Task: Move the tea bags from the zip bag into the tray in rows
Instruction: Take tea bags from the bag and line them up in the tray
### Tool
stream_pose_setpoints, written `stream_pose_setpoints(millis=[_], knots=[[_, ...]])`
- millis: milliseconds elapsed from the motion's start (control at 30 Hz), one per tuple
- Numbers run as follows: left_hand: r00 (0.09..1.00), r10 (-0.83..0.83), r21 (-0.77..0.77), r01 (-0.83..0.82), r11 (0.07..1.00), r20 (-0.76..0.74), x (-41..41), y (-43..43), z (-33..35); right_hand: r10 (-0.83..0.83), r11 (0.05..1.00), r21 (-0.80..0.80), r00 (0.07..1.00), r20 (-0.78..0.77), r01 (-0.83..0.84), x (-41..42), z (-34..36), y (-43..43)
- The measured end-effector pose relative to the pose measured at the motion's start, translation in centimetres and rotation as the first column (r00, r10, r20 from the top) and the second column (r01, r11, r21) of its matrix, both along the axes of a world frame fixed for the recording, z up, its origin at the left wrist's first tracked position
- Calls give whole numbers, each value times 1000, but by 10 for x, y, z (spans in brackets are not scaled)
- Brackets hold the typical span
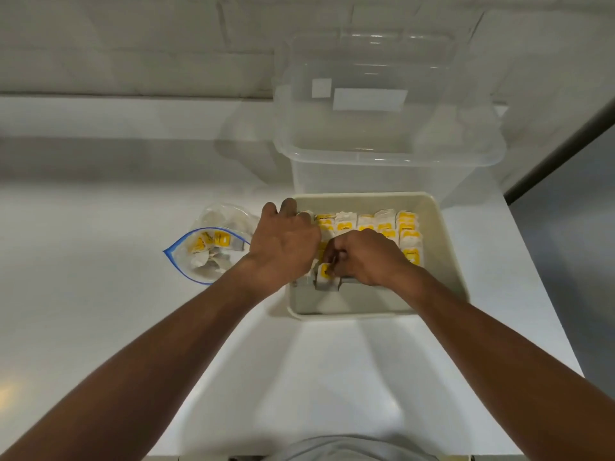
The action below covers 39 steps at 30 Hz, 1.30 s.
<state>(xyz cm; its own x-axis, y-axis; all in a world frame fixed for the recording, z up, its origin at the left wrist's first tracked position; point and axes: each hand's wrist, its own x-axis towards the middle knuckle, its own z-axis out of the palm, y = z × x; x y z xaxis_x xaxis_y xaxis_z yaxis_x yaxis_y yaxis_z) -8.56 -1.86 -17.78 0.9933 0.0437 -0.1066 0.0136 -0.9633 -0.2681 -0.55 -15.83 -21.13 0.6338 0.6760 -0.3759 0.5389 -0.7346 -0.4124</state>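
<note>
Right hand [366,257] pinches one white paper tea bag with yellow tag [324,273] between thumb and curled fingers, seating it upright at the near end of a row in the cream rectangular plastic tray [446,227]. Left hand [283,242] reaches over the tray's left wall, probably bracing standing rows [366,222]; fingertips hidden, grip not determinable. Clear blue-edged zip bag [206,254] lies just left, mouth open, within reach, bags remaining

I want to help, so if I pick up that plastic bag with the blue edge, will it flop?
Probably floppy: the zip bag is thin clear film, lying crumpled. Likely light, holding only a few tea bags. Its mouth gapes open, so they might spill.
</note>
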Motion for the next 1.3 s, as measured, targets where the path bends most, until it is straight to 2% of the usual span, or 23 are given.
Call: stream_pose_setpoints(millis=[200,333,433,500,600,767,967,1300], knots=[[1000,-24,58,25,998,-20,9,7,0,-14,1000,-4,999,32,14,3,-2,0],[980,-62,-38,55,998,-191,5,2,14,-10,1000,-12,997,-72,9,3,-1,-5],[922,-91,-159,33,987,-375,2,-2,24,2,999,-42,992,-124,-7,1,3,-9],[898,-100,-182,22,983,-429,3,-4,24,13,999,-48,989,-145,-20,2,6,-8],[938,-73,-59,56,997,-339,8,-8,18,-1,999,-51,992,-129,-5,6,6,-4],[976,-94,96,114,989,-194,21,-7,0,-2,998,-62,999,49,5,8,-5,6],[981,-120,105,136,985,-149,23,1,0,5,1000,-30,997,72,-3,10,-6,3],[978,-99,90,117,989,-182,28,1,-3,-14,1000,-23,985,170,18,3,-16,6]])
